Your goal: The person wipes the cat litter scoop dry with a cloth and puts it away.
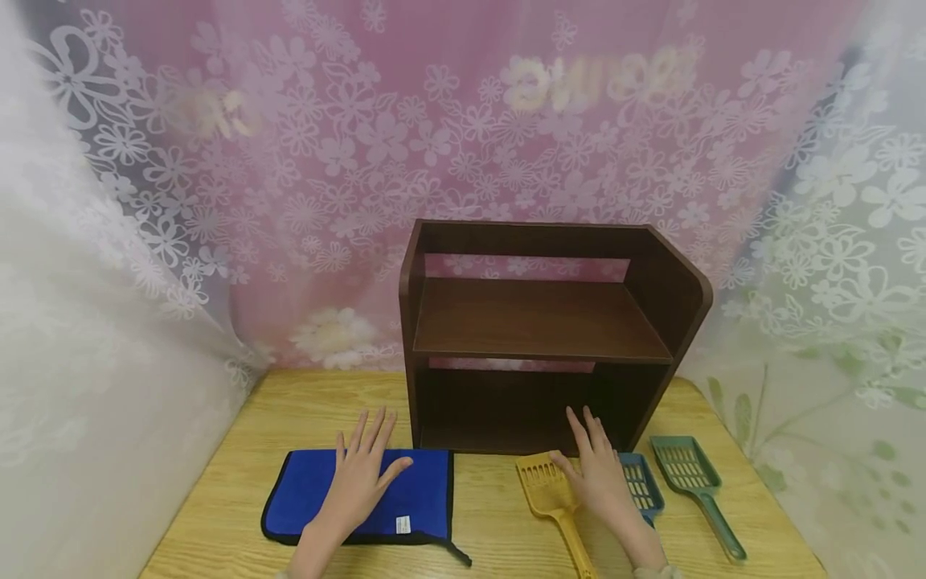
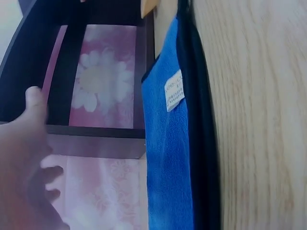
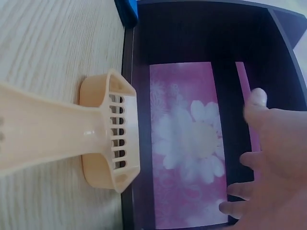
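We spread our left hand (image 1: 356, 476) over the blue cloth (image 1: 418, 498) near the left edge of the table (image 1: 488, 523), our right hand (image 1: 600, 478) by the yellow scoop (image 1: 559, 511)

The person has bare hands: the left hand (image 1: 362, 477) and the right hand (image 1: 602, 476), both with slender fingers (image 1: 372, 430) and narrow wrists (image 1: 323, 529). The right thumb (image 3: 256, 103) has a rounded tip. At the near edge, on the right, the end of a pale sleeve (image 1: 657, 572) shows, near to beige. On the left, only a small piece of similar pale cloth (image 1: 283, 575) appears.
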Motion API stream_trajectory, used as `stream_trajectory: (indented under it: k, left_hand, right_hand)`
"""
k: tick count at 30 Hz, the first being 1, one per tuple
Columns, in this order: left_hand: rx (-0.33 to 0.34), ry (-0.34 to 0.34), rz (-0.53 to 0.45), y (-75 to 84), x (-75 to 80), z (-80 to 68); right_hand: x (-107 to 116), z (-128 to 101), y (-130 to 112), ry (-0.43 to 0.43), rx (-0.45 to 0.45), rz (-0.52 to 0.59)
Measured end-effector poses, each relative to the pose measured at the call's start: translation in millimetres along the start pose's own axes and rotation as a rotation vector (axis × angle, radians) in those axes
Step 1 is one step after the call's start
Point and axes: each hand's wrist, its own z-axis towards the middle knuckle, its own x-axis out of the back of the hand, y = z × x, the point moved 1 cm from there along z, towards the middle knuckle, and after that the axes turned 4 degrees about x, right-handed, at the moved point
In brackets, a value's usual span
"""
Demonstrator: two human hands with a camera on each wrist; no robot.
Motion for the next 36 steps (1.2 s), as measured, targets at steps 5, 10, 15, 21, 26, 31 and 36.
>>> stream_trajectory:
  k: [5,10,15,21,26,31,36]
  left_hand:
    - [0.005,0.024,-0.149,-3.7,4.2,8.6]
    - [0.029,0.090,-0.333,-11.7,6.2,13.9]
    - [0.076,0.129,-0.371,-26.9,1.2,21.4]
    - [0.101,0.106,-0.226,-47.1,-11.6,28.5]
    - [0.135,0.052,-0.127,-57.6,-17.7,30.9]
    - [0.117,-0.005,-0.004,-64.0,-21.2,30.4]
    - [0.085,-0.008,0.063,-69.4,-23.2,27.1]
  right_hand:
    - [10,0,0,0.024,-0.055,0.186]
    - [12,-8,11,0.077,-0.127,0.291]
    - [6,-21,24,0.027,-0.290,0.466]
    - [-6,-41,32,-0.058,-0.499,0.589]
    - [-11,-49,30,-0.040,-0.545,0.604]
    - [-11,-52,27,-0.009,-0.534,0.603]
    - [-10,-57,26,-0.032,-0.541,0.540]
